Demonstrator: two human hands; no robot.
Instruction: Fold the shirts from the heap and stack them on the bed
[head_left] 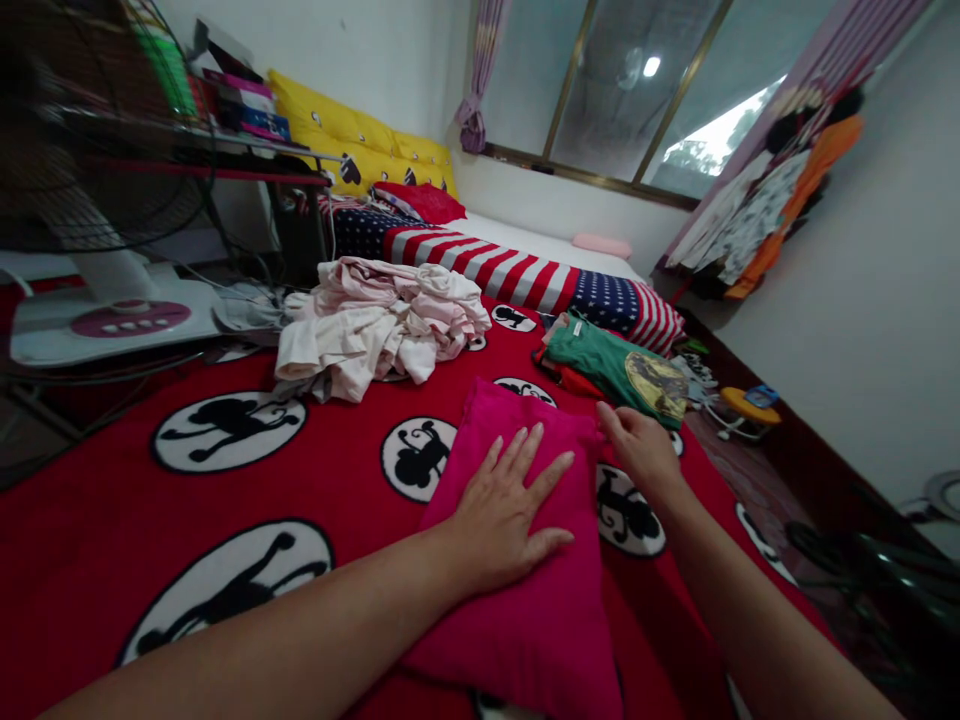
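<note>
Pink folded cloth [551, 625] lies flat in front of you on red blanket [367, 620], long axis running away from you. Your left hand [510, 510] directly on top, near middle, palm down, fingers spread, gripping nothing. Your right hand [637, 445] at far right corner, thumb and fingertips at edge; whether pinched on fabric, cannot tell. Left nearer cloth's centre; cloth lies left of right hand. Beyond right hand: green garment [611, 360]. Beyond cloth, to left: rumpled pile of pale cloths [375, 325].
</note>
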